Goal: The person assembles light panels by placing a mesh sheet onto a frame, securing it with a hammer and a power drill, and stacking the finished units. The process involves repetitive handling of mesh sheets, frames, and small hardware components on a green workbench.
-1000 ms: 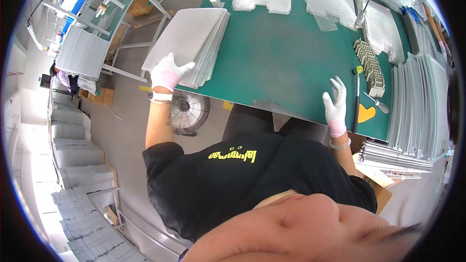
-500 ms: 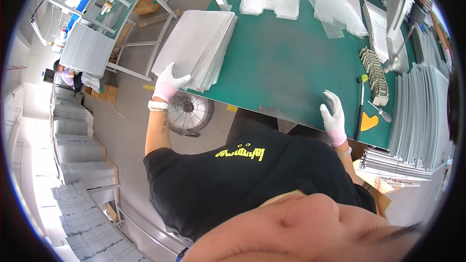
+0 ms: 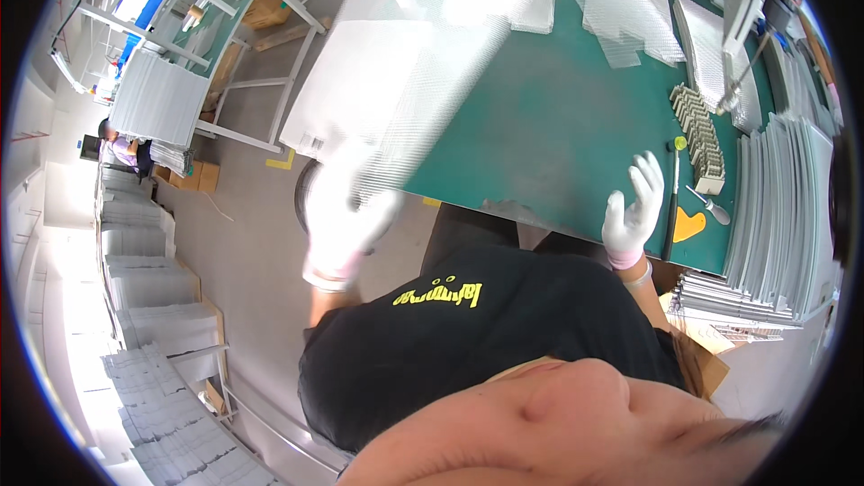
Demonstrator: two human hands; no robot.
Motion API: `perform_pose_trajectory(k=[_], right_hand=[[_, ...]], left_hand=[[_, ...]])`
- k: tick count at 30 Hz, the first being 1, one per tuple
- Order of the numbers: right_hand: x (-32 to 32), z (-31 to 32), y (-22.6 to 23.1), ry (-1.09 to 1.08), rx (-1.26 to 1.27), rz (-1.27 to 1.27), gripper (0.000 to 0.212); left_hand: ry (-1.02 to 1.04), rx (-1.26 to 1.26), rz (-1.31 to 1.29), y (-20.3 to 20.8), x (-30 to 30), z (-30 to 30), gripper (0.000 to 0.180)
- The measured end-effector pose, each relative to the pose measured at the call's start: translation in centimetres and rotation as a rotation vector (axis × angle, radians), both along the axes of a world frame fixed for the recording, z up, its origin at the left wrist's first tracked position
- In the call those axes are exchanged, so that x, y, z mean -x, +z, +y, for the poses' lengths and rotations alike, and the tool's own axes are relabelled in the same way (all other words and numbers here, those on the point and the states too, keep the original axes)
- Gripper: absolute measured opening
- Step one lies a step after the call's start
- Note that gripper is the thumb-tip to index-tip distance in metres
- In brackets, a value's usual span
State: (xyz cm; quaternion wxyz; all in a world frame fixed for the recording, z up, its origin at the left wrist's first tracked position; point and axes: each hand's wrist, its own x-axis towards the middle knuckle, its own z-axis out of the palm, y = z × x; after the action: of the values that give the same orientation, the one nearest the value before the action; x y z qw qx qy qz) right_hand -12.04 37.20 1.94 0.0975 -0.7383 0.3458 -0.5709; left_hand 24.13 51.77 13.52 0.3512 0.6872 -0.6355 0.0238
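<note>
Blurred by motion, my white-gloved left hand grips the near end of a thin, translucent mesh-patterned sheet. This sheet is lifted and tilted, stretching up and away over the green table. Behind it, at the table's left edge, lies a stack of white sheets, partly hidden by the raised one. My right hand, also gloved, hovers over the table's near edge with its fingers apart and holds nothing. Closest to it are a black-handled tool with a yellow-green head and a flat yellow scraper.
A screwdriver lies beside a row of beige blocks. Cut-out sheets are spread along the far side. Upright grey panels line the right end. A round floor fan stands below the left edge; another person works far left.
My left hand has come nearer and to the right, lifting a sheet off the stack. My right hand has shifted slightly right and stays open.
</note>
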Motion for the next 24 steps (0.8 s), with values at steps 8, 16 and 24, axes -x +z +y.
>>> perform_pose_trajectory(k=[8, 16, 24], right_hand=[[-4.0, -6.4, -5.7, 0.016, -0.367, 0.727, 0.051], [-2.3, -9.0, -6.7, 0.100, -0.394, 0.750, 0.050], [-2.6, -9.0, -6.7, 0.069, -0.370, 0.709, 0.049]], left_hand=[[-0.627, -0.881, -0.102, -7.5, 11.4, -10.9, 0.073], [0.155, -0.525, -0.348, -12.5, 0.9, -39.2, 0.064], [0.475, -0.962, -0.466, -16.3, -3.9, -49.7, 0.067]])
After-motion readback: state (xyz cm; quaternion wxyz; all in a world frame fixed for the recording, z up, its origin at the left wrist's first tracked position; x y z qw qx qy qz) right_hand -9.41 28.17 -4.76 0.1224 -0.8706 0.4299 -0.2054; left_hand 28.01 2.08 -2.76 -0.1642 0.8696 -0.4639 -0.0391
